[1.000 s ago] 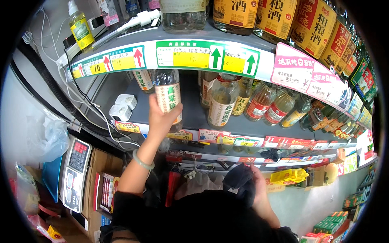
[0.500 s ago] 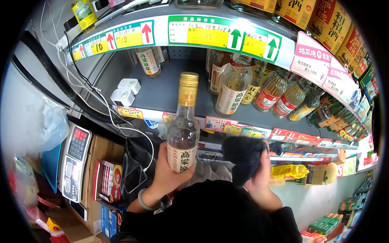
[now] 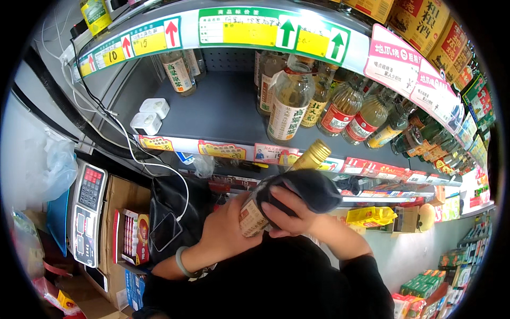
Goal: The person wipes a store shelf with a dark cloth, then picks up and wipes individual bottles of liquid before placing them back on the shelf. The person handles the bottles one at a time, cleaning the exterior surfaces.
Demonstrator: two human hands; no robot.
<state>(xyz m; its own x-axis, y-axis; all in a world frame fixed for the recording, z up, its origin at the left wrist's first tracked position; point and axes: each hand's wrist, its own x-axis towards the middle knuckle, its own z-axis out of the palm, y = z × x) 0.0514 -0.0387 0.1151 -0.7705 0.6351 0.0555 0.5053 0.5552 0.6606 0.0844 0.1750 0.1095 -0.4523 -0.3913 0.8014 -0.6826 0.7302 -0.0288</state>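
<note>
A clear glass bottle [image 3: 251,217] with a gold cap and a cream label is held in front of my chest, its neck tilted up to the right. Around its lower part my left hand [image 3: 226,226] is closed, a pale bangle on that wrist. My right hand [image 3: 291,211] presses a dark cloth [image 3: 321,191] against the bottle's side and shoulder, fingers wrapped over it. The cloth hides much of the glass, while the gold cap sticks out past it. Just beyond stands the grey shelf [image 3: 212,114] with several similar bottles, one clear bottle [image 3: 287,109] at the front.
Price tags line the shelf edges. White plug adapters [image 3: 146,123] sit at the shelf's left with a trailing white cable. Left of me are a weighing scale [image 3: 89,212], a black bag [image 3: 170,202] with a phone [image 3: 166,232] on it, and an open carton. Yellow packets [image 3: 372,216] lie right.
The bottle has gone from upright to tilted rightward and lower. My right hand has brought the cloth leftward onto it. The view has shifted slightly, so the shelf appears further left.
</note>
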